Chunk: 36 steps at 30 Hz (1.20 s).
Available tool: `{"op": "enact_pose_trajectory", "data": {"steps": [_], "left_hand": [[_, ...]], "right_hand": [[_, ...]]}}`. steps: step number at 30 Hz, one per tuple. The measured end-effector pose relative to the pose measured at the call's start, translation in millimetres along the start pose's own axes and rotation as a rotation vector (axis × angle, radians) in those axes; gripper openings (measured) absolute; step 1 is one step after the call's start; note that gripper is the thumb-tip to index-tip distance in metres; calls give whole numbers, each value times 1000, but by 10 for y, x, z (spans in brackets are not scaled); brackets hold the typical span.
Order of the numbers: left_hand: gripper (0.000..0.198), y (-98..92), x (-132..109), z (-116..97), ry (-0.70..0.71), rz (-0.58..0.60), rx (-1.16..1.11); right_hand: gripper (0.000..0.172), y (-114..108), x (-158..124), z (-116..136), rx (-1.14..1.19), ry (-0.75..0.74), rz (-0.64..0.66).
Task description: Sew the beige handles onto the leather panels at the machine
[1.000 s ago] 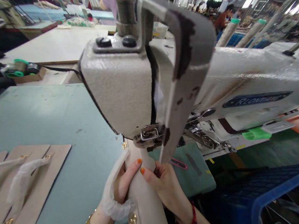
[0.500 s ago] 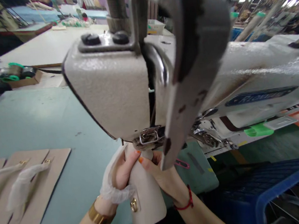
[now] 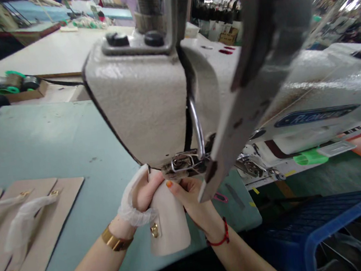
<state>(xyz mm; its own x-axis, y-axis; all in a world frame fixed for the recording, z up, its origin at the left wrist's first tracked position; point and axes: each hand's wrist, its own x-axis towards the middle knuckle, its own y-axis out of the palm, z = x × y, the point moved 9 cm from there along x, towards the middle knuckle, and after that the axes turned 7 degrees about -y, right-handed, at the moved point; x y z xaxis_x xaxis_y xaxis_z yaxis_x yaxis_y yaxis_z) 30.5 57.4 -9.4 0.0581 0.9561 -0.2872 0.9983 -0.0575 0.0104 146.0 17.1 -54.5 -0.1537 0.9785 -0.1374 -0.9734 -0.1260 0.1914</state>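
Observation:
A beige leather bag panel with gold hardware is curved lengthwise under the head of a white sewing machine. My left hand grips its left edge, thumb on top. A strap wrapped in white tissue loops over the back of that hand. On the right edge, my right hand pinches the panel close below the presser foot area, with its thumb on the surface. The machine head hides the needle and the panel's far end.
Several beige panels with tissue-wrapped handles lie at left on the green table. A pink-edged tool lies right of my hand. A blue crate stands at lower right. Thread spools fill a carton at back left.
Both hands and the panel have moved slightly forward, toward the machine, so less of the panel sticks out toward me. The curved metal lever beside the machine head has dropped lower.

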Motion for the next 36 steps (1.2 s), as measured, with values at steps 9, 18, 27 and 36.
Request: {"op": "enact_pose_trajectory", "data": {"steps": [9,18,27,36], "left_hand": [[34,49,9,659,-330,242,-235],[27,287,-73,353,-334,457,-288],[30,307,-46,329,-313,516,-230],[37,150,39,410,-320,364,-210]], "right_hand": [[44,-178,12,187,-196,-73,-68],[48,-134,30,162,-200,-69,-51],[44,-146,24,185,-218,-97,-42],[37,-335,-251,569,-487,-164,-83]]}}
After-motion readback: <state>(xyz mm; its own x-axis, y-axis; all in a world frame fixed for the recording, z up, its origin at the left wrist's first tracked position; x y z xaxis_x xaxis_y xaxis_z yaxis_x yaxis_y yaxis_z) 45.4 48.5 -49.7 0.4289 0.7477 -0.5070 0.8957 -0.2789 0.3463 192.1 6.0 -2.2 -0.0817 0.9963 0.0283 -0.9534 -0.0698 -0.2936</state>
